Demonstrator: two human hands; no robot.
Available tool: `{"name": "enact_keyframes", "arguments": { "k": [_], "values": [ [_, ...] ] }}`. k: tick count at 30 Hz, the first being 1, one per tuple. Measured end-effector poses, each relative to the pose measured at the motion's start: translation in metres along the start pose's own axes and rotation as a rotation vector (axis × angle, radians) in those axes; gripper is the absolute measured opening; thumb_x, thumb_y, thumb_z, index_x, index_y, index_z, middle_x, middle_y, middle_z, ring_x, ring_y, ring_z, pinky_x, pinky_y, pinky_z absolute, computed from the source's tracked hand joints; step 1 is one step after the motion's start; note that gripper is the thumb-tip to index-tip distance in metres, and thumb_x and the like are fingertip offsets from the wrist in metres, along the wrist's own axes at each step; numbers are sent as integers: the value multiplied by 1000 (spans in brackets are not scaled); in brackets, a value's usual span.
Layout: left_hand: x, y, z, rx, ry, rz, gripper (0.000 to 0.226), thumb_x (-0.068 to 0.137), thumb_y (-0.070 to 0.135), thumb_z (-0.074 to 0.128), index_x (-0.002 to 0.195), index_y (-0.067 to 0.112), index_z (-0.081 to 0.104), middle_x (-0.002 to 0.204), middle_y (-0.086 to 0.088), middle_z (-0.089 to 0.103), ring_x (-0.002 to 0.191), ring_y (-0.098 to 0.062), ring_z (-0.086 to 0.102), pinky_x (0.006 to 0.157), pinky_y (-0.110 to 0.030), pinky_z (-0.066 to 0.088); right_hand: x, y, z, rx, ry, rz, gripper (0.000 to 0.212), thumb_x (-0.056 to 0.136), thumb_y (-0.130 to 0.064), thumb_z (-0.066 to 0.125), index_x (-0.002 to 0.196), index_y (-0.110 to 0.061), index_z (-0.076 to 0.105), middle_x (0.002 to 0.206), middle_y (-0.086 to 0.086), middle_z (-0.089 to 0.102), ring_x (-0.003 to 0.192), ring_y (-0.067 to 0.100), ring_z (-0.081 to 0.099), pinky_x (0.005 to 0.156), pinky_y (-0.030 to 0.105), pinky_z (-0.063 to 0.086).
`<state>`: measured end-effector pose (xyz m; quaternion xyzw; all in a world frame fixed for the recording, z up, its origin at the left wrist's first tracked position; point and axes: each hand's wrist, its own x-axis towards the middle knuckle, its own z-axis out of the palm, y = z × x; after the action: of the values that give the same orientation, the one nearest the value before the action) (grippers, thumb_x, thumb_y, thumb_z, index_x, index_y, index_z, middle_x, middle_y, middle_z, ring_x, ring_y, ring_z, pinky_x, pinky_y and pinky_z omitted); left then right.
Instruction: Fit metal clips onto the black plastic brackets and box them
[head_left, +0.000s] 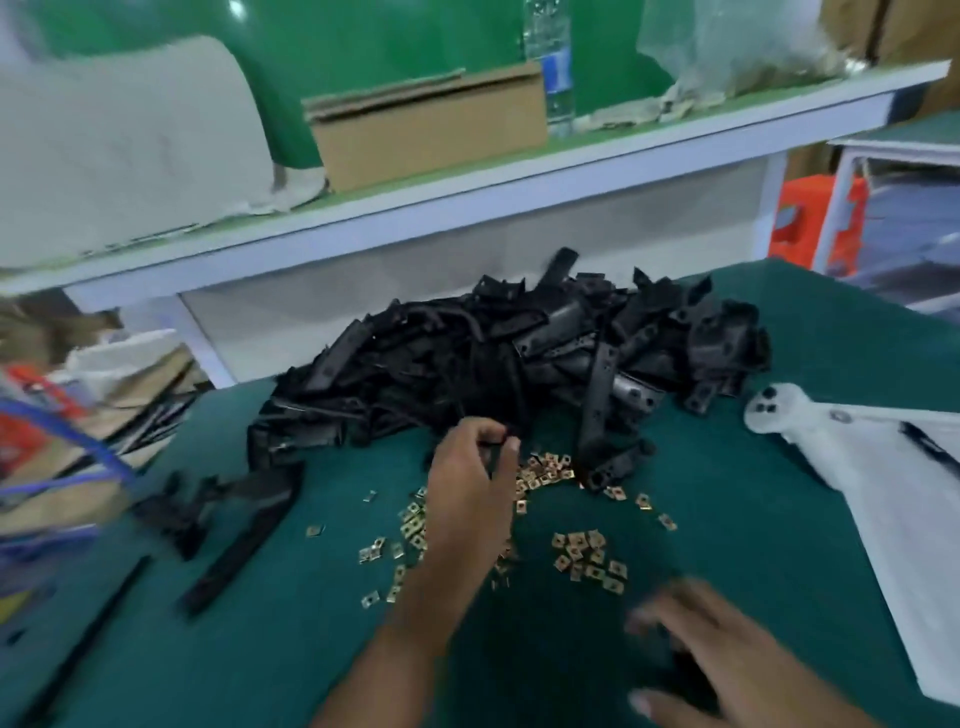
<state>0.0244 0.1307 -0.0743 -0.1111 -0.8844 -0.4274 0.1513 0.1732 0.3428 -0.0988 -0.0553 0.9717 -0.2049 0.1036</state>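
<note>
Brackets (519, 358) heaped at far middle of green table (779, 545), few strays lying off to left. Clips (587, 558) scattered on table just in front of heap. Left hand (470, 493) reaches to heap's near edge, fingers curled, pinching thin black bracket piece (493, 449). Right hand (711, 654) blurred at near right, fingers spread, dark shape under it; hold unclear. White gadget (774, 410) at right. Cardboard box (431, 124) on shelf behind.
</note>
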Motion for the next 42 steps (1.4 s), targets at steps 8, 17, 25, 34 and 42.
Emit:
{"name": "enact_keyframes", "arguments": {
  "k": [8,17,25,34,42],
  "values": [
    [81,-37,3,227,19,-296,44,95,55,61,123,21,62,110,0,68,107,-27,63,95,-45,51,83,-40,13,37,278,-150,22,103,-49,45,122,-40,49,124,-14,37,111,7,51,89,25,48],
    [39,-23,-40,-553,290,-358,10,105,28,52,104,19,57,74,2,67,68,-19,60,63,-30,43,94,-19,18,142,373,-174,5,102,-44,47,100,-41,51,99,-30,40,97,-6,41,81,12,37],
    [-44,-8,-84,-977,-135,-243,69,59,7,94,122,23,72,106,-14,75,81,-21,70,62,-25,54,89,-26,14,-18,214,-238,19,102,-51,45,119,-42,46,116,-29,35,111,-5,30,90,10,35],
    [-53,30,-117,-138,182,280,13,86,72,54,91,62,61,70,35,60,59,18,55,53,6,33,83,-26,12,66,241,-271,20,101,-53,46,116,-46,56,108,-27,42,107,-6,39,90,17,40],
    [-59,2,-81,-478,179,-94,87,50,100,55,60,14,54,52,8,36,46,0,32,43,-10,22,80,-23,7,384,319,-201,22,91,-26,72,105,-42,69,96,-29,64,96,-8,62,78,8,46]
  ]
}}
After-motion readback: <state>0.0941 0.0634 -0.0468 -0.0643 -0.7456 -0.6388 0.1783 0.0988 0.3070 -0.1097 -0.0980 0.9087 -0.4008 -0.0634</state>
